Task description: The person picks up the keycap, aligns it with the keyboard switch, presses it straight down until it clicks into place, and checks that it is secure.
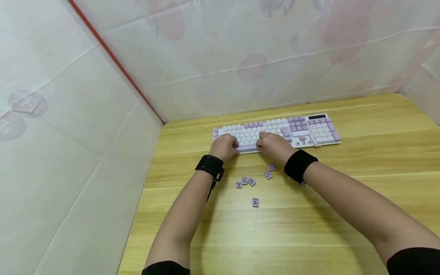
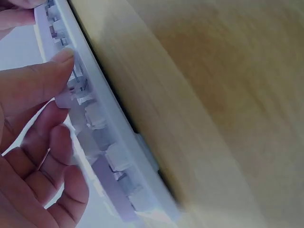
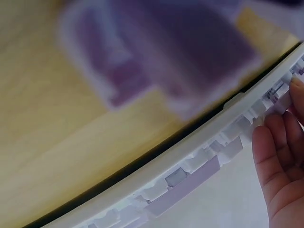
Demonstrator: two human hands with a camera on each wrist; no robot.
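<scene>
A white and purple keyboard (image 1: 309,131) lies at the back of the wooden table (image 1: 309,229). Both hands rest at its front row. My left hand (image 1: 229,146) sits at the left part; in the left wrist view its thumb (image 2: 57,64) presses on the front row of the keyboard (image 2: 121,142) beside a bare metal wire, the other fingers (image 2: 57,152) loosely curled with nothing seen in them. My right hand (image 1: 264,144) is at the middle; its fingertips (image 3: 266,135) touch keys by the long purple key (image 3: 190,183).
Several loose purple keycaps (image 1: 251,181) lie scattered on the table in front of the keyboard, one farther forward (image 1: 255,202). A blurred keycap (image 3: 161,52) fills the right wrist view. Patterned white sheets wall the left and back.
</scene>
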